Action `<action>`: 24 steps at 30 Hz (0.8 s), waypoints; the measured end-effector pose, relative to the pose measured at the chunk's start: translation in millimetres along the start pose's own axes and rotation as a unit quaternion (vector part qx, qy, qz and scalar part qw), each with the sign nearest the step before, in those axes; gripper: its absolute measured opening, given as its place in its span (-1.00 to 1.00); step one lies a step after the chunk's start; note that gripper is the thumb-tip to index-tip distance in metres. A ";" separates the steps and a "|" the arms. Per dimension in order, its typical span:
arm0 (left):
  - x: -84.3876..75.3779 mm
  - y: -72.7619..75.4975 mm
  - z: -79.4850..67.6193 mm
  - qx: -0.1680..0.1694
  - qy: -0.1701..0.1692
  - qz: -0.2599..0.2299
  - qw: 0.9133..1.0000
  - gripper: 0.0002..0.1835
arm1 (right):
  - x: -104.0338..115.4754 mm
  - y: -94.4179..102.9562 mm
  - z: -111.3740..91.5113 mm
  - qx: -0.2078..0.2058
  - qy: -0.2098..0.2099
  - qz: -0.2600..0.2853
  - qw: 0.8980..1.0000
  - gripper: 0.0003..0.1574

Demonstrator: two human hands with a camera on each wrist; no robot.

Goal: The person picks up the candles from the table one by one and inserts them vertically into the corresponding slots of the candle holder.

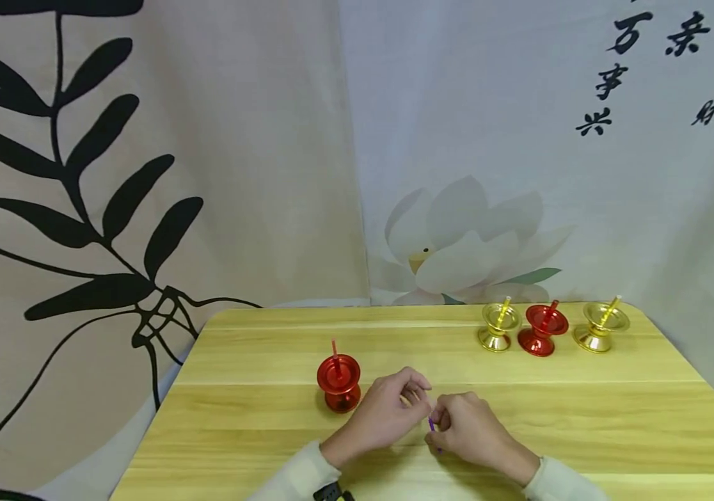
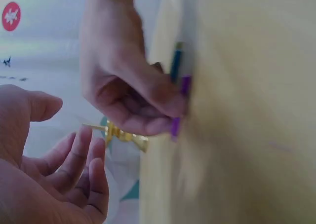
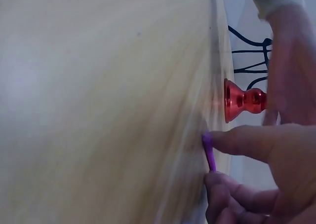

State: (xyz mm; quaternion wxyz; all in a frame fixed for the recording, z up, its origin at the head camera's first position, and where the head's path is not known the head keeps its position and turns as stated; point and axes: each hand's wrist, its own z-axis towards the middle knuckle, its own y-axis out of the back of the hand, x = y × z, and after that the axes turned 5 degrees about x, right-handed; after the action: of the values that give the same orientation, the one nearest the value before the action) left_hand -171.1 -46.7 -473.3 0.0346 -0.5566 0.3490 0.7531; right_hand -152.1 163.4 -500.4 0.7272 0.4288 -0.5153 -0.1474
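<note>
My right hand (image 1: 472,428) pinches a thin purple candle (image 3: 209,152) between thumb and fingers, just above the table. Close on its left, my left hand (image 1: 394,410) hovers with relaxed, slightly bent fingers and holds nothing; in the left wrist view its thumb (image 2: 45,105) stands apart from the fingers. A dark blue-green stick (image 2: 176,63) shows blurred beside the right hand in the left wrist view; whether that hand holds it too is unclear. Left of the left hand stands a shiny red candle holder (image 1: 342,400) with a red candle (image 1: 335,355) upright in it.
At the table's back right stand a gold holder (image 1: 495,339) with a yellow candle, a red holder (image 1: 537,344) with a red candle, and another gold holder (image 1: 591,340) with a tilted yellow candle. A printed curtain (image 1: 269,139) hangs behind the wooden table (image 1: 238,417).
</note>
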 end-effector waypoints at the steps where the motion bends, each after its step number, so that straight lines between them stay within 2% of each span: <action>1: -1.6 -3.3 10.0 -0.005 -0.005 -0.007 1.000 -0.85 | -0.6 -0.2 -1.0 0.002 0.002 0.002 1.000 -0.71; 6: -7.0 -15.8 57.3 -0.006 -0.019 0.004 1.000 -0.78 | -1.9 1.4 -6.3 0.006 0.012 -0.001 1.000 -0.75; 14: -11.0 -25.6 119.4 0.003 0.029 0.038 0.999 -0.59 | 1.8 7.6 -18.7 0.028 0.016 -0.016 0.999 -0.72; 20: -7.9 -33.2 160.0 0.004 0.039 0.048 0.998 -0.39 | 4.8 9.3 -27.4 0.040 0.027 -0.023 0.999 -0.72; 24: -2.5 -39.1 179.8 0.010 0.040 0.046 0.998 -0.28 | 7.6 9.1 -31.9 0.044 0.029 -0.027 0.998 -0.71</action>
State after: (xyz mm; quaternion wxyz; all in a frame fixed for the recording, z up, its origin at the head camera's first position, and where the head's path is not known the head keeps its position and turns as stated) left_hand -299.3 85.1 -465.6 -0.0086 -0.5691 0.3832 0.7274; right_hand -122.9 178.9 -491.9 0.7179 0.4784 -0.4884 -0.1314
